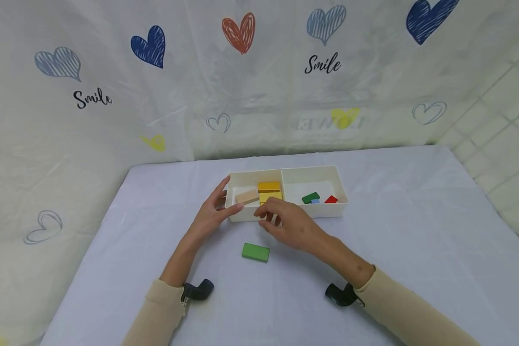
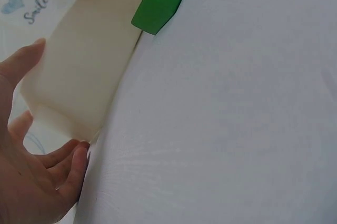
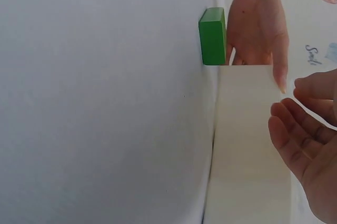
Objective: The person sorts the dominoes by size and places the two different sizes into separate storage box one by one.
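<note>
A white two-compartment box (image 1: 324, 210) stands on the table. My left hand (image 1: 212, 212) holds its left end, thumb at the front rim and fingers along the end wall. Over the front wall, near the divider, is my right hand (image 1: 295, 225); its fingers are loosely bent with nothing visible between them and the thumb (image 3: 316, 84). The left compartment contains a beige block (image 1: 247, 196), an orange-yellow block (image 1: 269, 187) and a paler yellow block (image 1: 270, 196), partly behind the right fingers. A green rectangular block (image 1: 255, 252) lies on the table in front of the box.
In the right compartment are a dark green piece (image 1: 310, 197), a small blue piece (image 1: 315, 201) and a red piece (image 1: 331, 199), partly hidden by the front wall. A white cloth covers the table (image 1: 406, 230). Behind it hangs a sheet (image 1: 268, 81) printed with hearts.
</note>
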`<action>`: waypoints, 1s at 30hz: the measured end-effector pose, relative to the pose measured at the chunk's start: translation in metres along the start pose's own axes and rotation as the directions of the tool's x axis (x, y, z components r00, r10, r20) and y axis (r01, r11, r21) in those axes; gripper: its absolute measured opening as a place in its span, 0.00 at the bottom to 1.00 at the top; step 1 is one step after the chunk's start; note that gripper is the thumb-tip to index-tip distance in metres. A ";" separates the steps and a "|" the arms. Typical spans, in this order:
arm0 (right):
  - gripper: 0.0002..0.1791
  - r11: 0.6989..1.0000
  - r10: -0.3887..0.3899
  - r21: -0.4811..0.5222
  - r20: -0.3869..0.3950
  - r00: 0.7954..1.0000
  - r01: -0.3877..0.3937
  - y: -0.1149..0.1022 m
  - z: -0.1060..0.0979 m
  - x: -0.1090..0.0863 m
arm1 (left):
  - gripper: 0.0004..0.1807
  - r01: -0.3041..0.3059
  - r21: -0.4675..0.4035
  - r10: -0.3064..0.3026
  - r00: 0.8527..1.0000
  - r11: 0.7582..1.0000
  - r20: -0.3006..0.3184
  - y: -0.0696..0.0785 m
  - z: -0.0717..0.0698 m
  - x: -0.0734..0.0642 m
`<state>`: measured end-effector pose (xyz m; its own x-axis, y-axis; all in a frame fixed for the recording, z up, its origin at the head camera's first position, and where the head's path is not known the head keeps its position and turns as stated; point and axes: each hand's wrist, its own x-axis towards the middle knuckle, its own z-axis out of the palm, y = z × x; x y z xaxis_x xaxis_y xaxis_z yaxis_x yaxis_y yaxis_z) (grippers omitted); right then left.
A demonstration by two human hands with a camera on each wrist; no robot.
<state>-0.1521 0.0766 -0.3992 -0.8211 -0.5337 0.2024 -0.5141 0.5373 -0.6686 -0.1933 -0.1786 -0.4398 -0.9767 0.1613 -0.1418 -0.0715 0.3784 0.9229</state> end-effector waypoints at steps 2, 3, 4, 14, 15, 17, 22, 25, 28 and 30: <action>0.11 1.000 -0.003 0.000 0.011 1.000 0.003 0.000 0.001 0.000 | 0.48 -0.002 -0.002 0.002 1.000 1.000 0.003 0.000 0.000 0.000; 0.11 1.000 -0.005 0.000 0.018 1.000 0.005 0.000 0.002 0.000 | 0.48 -0.002 -0.004 0.002 1.000 1.000 0.003 0.000 0.000 0.001; 0.11 1.000 -0.009 0.000 0.025 1.000 0.009 0.000 0.002 0.000 | 0.48 -0.002 -0.005 0.002 1.000 1.000 0.004 0.000 0.000 0.001; 0.10 1.000 -0.021 -0.004 0.082 0.996 0.021 0.003 0.007 -0.001 | 0.48 -0.013 -0.004 0.013 1.000 1.000 0.008 0.000 -0.001 0.000; 0.10 1.000 -0.023 -0.003 0.085 0.996 0.023 0.003 0.008 -0.001 | 0.48 -0.014 -0.008 0.014 1.000 1.000 0.011 0.000 -0.001 0.000; 0.10 1.000 -0.023 -0.002 0.094 0.995 0.023 0.003 0.008 -0.001 | 0.48 -0.013 -0.016 0.013 1.000 1.000 0.016 0.001 -0.001 -0.001; 0.11 1.000 0.003 0.006 0.122 0.992 -0.004 0.002 0.010 -0.002 | 0.47 -0.001 -0.017 0.001 1.000 1.000 0.019 0.001 -0.002 -0.001; 0.10 1.000 0.024 0.003 0.145 0.989 -0.024 0.001 0.011 -0.002 | 0.47 -0.002 -0.020 0.002 1.000 1.000 0.022 0.001 -0.002 -0.001; 0.10 0.999 0.037 -0.005 0.171 0.985 -0.037 0.001 0.012 -0.002 | 0.47 -0.004 -0.022 0.005 1.000 1.000 0.020 0.002 -0.002 -0.002; 0.10 0.999 0.048 -0.012 0.188 0.981 -0.047 0.001 0.013 -0.002 | 0.47 -0.004 -0.019 0.004 1.000 1.000 0.017 0.003 -0.002 -0.003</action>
<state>-0.1477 0.0700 -0.4094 -0.7838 -0.6202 0.0322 -0.4780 0.5694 -0.6688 -0.1913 -0.1795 -0.4359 -0.9733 0.1787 -0.1441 -0.0715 0.3603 0.9301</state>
